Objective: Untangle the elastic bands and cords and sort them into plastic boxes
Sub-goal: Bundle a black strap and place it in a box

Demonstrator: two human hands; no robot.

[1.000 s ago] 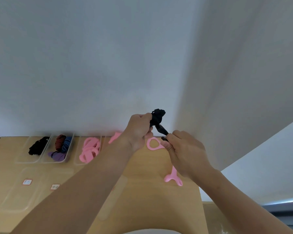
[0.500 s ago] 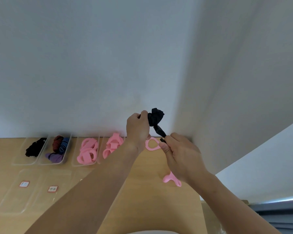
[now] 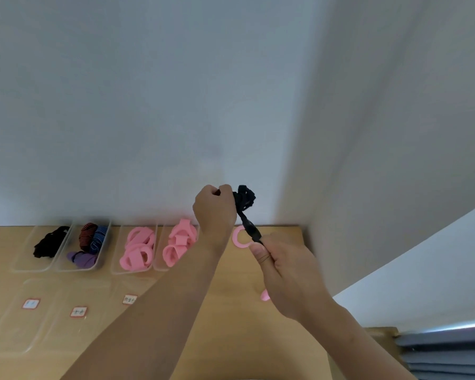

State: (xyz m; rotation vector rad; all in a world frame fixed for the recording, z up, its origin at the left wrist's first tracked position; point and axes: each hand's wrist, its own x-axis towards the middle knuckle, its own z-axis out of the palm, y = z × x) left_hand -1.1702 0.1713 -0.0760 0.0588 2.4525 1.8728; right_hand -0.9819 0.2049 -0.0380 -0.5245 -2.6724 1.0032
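A black tangled elastic band [image 3: 244, 200] hangs in the air above the wooden table [image 3: 280, 338]. My left hand [image 3: 214, 209] grips its bunched upper end. My right hand [image 3: 288, 272] pinches the stretched lower end. A loose pink ring [image 3: 237, 238] lies on the table behind the band. Another pink piece [image 3: 264, 296] peeks out beneath my right hand, mostly hidden.
Four clear plastic boxes stand along the wall: one with black bands [image 3: 50, 244], one with striped and purple bands [image 3: 89, 246], two with pink bands [image 3: 137, 249] [image 3: 180, 242]. Clear lids with red-bordered labels [image 3: 31, 303] [image 3: 78, 311] lie nearer. The table's right edge is beside my right arm.
Both hands have spread apart, my left rising and my right drawing towards me, so the black band is stretched longer. The camera has tilted, bringing more of the boxes into view.
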